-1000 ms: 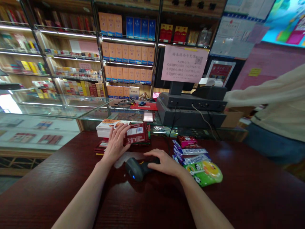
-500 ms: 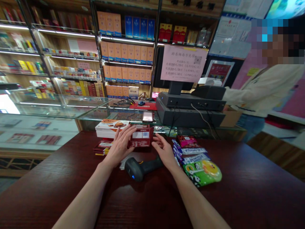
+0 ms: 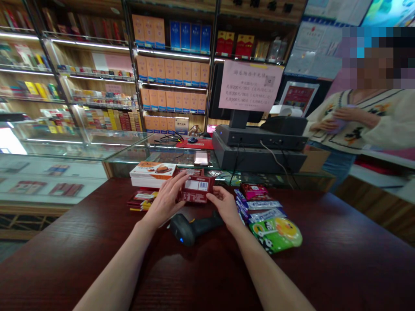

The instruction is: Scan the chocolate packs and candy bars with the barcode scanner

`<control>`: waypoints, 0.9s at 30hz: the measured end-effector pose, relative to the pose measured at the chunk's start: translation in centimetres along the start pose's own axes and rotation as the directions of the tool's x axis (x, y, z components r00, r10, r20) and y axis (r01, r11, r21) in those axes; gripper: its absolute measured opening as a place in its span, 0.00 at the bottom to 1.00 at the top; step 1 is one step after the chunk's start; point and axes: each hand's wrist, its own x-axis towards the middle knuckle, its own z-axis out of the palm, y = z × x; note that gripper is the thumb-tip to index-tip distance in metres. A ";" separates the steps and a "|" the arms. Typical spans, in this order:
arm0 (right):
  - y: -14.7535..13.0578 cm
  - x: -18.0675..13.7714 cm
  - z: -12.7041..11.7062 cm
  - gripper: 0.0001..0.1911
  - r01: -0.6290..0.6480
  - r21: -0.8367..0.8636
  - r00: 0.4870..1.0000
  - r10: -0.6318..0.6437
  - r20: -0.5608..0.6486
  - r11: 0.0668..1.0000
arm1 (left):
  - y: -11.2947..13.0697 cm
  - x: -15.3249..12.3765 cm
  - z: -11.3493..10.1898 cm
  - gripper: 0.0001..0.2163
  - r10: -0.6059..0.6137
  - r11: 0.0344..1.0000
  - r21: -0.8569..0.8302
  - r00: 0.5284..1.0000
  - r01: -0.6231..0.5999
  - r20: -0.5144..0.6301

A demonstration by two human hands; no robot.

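Both hands hold a dark red packet (image 3: 196, 191) with a white barcode label, lifted just above the dark wooden counter (image 3: 340, 259). My left hand (image 3: 166, 199) grips its left side, fingers curled round the edge. My right hand (image 3: 224, 205) pinches its right lower corner. Directly below them a black handheld barcode scanner (image 3: 191, 227) lies on the counter, its blue light on, untouched.
A white biscuit box (image 3: 151, 172) and flat red packets (image 3: 140, 199) lie to the left. Purple, red and green snack packs (image 3: 269, 216) lie to the right. A black till with a screen (image 3: 259, 147) stands behind on a glass case. A person in a cream sweater (image 3: 356, 125) stands at the right.
My right hand left the scanner and came up to take the red packet's right side. The packet rose a little and turned label-up. The person at the right drew their arm back.
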 end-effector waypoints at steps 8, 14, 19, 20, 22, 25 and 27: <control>-0.3 -0.1 0.0 0.19 -0.014 0.050 0.999 0.016 -0.032 0.999 | 0.0 0.0 0.2 0.41 -0.115 0.993 0.029 0.990 0.118 -0.084; -0.6 -0.2 0.1 0.18 -0.028 0.042 0.997 0.031 -0.070 0.999 | -0.5 0.0 0.9 0.38 -0.215 0.977 -0.011 0.968 0.215 -0.127; -0.9 -0.3 0.1 0.18 -0.040 0.053 0.996 0.044 -0.078 0.998 | -0.7 0.0 1.5 0.29 -0.267 0.961 -0.109 0.958 0.256 -0.103; -1.0 -0.3 0.1 0.18 -0.039 0.058 0.996 0.043 -0.077 0.998 | -0.8 0.0 1.6 0.28 -0.272 0.959 -0.115 0.957 0.260 -0.101; -1.0 -0.4 0.2 0.17 -0.037 0.072 0.996 0.042 -0.077 0.997 | -0.9 0.0 1.7 0.29 -0.288 0.954 -0.122 0.951 0.274 -0.114; -1.0 -0.4 0.2 0.16 -0.023 0.090 0.997 0.031 -0.077 0.996 | -1.1 -0.1 1.7 0.33 -0.316 0.942 -0.161 0.941 0.296 -0.121; -1.0 -0.4 0.2 0.16 -0.016 0.090 0.997 0.023 -0.074 0.996 | -1.2 -0.1 1.6 0.33 -0.318 0.937 -0.191 0.941 0.294 -0.113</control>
